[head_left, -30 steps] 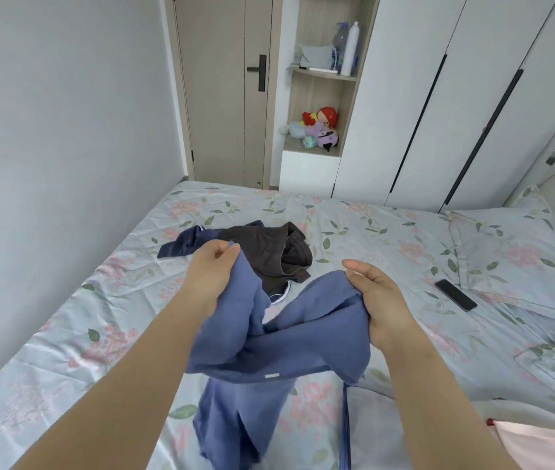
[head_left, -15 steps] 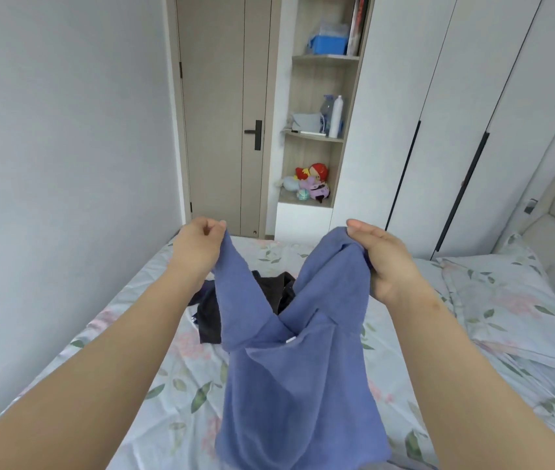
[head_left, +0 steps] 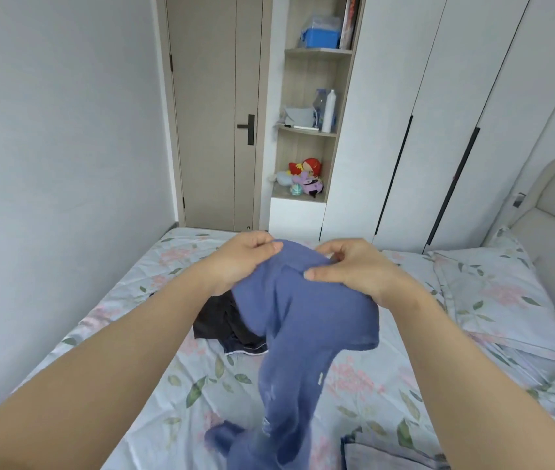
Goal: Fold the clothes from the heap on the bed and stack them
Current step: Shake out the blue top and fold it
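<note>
Whereas the hands were held apart half a second ago, the left hand (head_left: 242,262) and right hand (head_left: 354,269) have been brought close together, fingers (head_left: 265,247) curled and pinched on the top of the blue garment (head_left: 303,317). It is held up over the bed (head_left: 167,385), before the dark heap (head_left: 221,320); folding is judged not yet begun.

No legible text is appearing anywhere: the white tag (head_left: 320,378) on the blue garment (head_left: 303,317) and the book spines (head_left: 349,18) on the shelf (head_left: 318,51) are showing only blurred, unreadable marks.
</note>
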`<state>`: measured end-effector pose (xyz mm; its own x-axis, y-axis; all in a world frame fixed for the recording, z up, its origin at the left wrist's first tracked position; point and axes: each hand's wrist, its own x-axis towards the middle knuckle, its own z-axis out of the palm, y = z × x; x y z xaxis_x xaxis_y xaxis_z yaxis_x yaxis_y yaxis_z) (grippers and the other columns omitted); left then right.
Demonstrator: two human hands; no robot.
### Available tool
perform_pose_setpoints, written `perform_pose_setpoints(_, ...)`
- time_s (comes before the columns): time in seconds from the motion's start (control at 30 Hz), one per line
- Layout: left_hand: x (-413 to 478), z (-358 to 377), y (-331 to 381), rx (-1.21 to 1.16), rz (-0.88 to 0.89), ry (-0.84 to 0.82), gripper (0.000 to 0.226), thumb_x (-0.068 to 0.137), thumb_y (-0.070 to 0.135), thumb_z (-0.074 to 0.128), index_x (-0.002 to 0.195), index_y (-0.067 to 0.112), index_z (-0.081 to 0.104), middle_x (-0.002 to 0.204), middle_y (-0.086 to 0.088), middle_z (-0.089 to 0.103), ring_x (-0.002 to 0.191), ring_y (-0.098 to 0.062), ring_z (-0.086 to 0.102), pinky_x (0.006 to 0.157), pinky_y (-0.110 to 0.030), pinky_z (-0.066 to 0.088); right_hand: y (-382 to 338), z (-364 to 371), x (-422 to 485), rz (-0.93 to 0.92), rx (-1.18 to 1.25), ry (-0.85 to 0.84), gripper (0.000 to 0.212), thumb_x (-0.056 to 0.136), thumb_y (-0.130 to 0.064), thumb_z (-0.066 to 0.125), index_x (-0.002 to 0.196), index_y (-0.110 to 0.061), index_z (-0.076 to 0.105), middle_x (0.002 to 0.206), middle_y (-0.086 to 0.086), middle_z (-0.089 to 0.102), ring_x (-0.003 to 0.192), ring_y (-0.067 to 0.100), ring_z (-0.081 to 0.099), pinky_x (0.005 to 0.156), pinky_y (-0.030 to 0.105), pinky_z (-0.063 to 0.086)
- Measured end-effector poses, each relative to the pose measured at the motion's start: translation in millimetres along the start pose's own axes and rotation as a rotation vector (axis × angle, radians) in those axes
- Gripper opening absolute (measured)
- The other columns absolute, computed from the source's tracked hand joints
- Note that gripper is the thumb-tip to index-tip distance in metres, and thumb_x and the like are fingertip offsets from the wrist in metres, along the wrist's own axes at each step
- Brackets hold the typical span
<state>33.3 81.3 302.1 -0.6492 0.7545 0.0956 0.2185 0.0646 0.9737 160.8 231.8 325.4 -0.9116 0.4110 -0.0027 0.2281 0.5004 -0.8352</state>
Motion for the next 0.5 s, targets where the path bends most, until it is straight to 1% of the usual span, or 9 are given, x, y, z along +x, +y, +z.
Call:
perform_pose_setpoints(0.07, 4.2, -5.8, 4.3, -0.003, 0.009, 0.100, 0.030, 0.098, 0.022, 0.049, 0.069, 0.017, 0.050, 0.064, 0.002, 0.050, 0.057, -0.009, 0.045, 0.053, -0.020, 0.038, 11.6, 1.4, -0.8, 0.059, -0.224, -0.104, 0.012, 0.073, -0.013, 0.077, 0.081, -0.009, 0.070, 0.076, 0.000, 0.067, 0.068, 0.013, 0.062, 0.063, 0.022, 0.048)
perform_pose_setpoints(0.1, 6.1, -9.3, 7.0, -0.039, 0.006, 0.151, 0.031, 0.098, 0.024, 0.049, 0.068, 0.017, 0.049, 0.062, 0.003, 0.051, 0.056, -0.009, 0.045, 0.052, -0.019, 0.039, 16.6, 2.7, -0.3, 0.074, -0.225, -0.095, 0.008, 0.076, -0.012, 0.075, 0.079, -0.009, 0.068, 0.078, 0.002, 0.066, 0.070, 0.015, 0.061, 0.064, 0.025, 0.047)
perform_pose_setpoints(0.17, 9.0, -16.7, 10.9, -0.053, 0.003, 0.245, 0.032, 0.098, 0.025, 0.049, 0.068, 0.017, 0.048, 0.062, 0.002, 0.050, 0.057, -0.011, 0.045, 0.053, -0.022, 0.038, 22.6, 4.4, 1.9, 0.061, -0.047, 0.037, 0.010, 0.084, -0.012, 0.068, 0.075, -0.011, 0.063, 0.076, 0.002, 0.062, 0.066, 0.015, 0.056, 0.059, 0.024, 0.044)
perform_pose_setpoints(0.27, 10.0, -29.9, 6.3, 0.240, 0.007, 0.390, 0.031, 0.098, 0.027, 0.047, 0.068, 0.018, 0.044, 0.065, 0.001, 0.047, 0.062, -0.015, 0.043, 0.055, -0.026, 0.034, 21.9, 2.2, 6.5, 0.005, 0.341, 0.301, 0.022, 0.091, -0.009, 0.058, 0.070, -0.014, 0.058, 0.069, 0.000, 0.056, 0.066, 0.016, 0.049, 0.061, 0.025, 0.041)
perform_pose_setpoints(0.33, 5.3, -32.7, 0.2, 0.400, 0.052, 0.449, 0.026, 0.097, 0.029, 0.049, 0.073, 0.020, 0.047, 0.071, 0.004, 0.050, 0.072, -0.018, 0.047, 0.061, -0.027, 0.036, 15.2, 2.9, 8.0, -0.052, 0.485, 0.332, 0.026, 0.092, -0.008, 0.055, 0.068, -0.018, 0.060, 0.066, -0.004, 0.058, 0.065, 0.014, 0.050, 0.062, 0.028, 0.042)
perform_pose_setpoints(0.37, 1.0, -31.0, -1.2, 0.397, 0.114, 0.436, 0.018, 0.095, 0.031, 0.052, 0.080, 0.023, 0.050, 0.079, 0.006, 0.054, 0.079, -0.017, 0.051, 0.067, -0.025, 0.039, 10.8, 4.4, 8.0, -0.090, 0.491, 0.317, 0.027, 0.092, -0.009, 0.055, 0.068, -0.020, 0.062, 0.064, -0.008, 0.059, 0.064, 0.011, 0.051, 0.061, 0.025, 0.042)
perform_pose_setpoints(0.4, -3.7, -28.5, -1.2, 0.362, 0.183, 0.363, 0.009, 0.092, 0.033, 0.056, 0.093, 0.025, 0.053, 0.092, 0.010, 0.056, 0.090, -0.013, 0.052, 0.075, -0.019, 0.041, 6.0, 7.5, 8.0, -0.132, 0.472, 0.291, 0.028, 0.091, -0.009, 0.056, 0.067, -0.021, 0.063, 0.063, -0.010, 0.060, 0.062, 0.008, 0.052, 0.059, 0.023, 0.042)
perform_pose_setpoints(0.47, -7.7, -19.1, 0.4, 0.430, 0.240, 0.108, 0.041, 0.085, 0.033, 0.066, 0.122, 0.026, 0.049, 0.119, 0.014, 0.050, 0.110, -0.004, 0.048, 0.086, -0.008, 0.036, -2.6, 16.2, 8.9, -0.213, 0.402, 0.227, 0.028, 0.090, -0.004, 0.056, 0.068, -0.020, 0.064, 0.065, -0.009, 0.062, 0.064, 0.007, 0.054, 0.057, 0.019, 0.043)
perform_pose_setpoints(0.5, -7.3, -14.3, -0.1, 0.504, 0.231, -0.009, 0.048, 0.083, 0.031, 0.069, 0.126, 0.023, 0.049, 0.122, 0.012, 0.051, 0.111, -0.003, 0.048, 0.089, -0.012, 0.037, -5.6, 20.8, 9.8, -0.238, 0.360, 0.204, 0.028, 0.089, -0.001, 0.055, 0.069, -0.018, 0.065, 0.067, -0.007, 0.062, 0.065, 0.007, 0.054, 0.058, 0.018, 0.045)
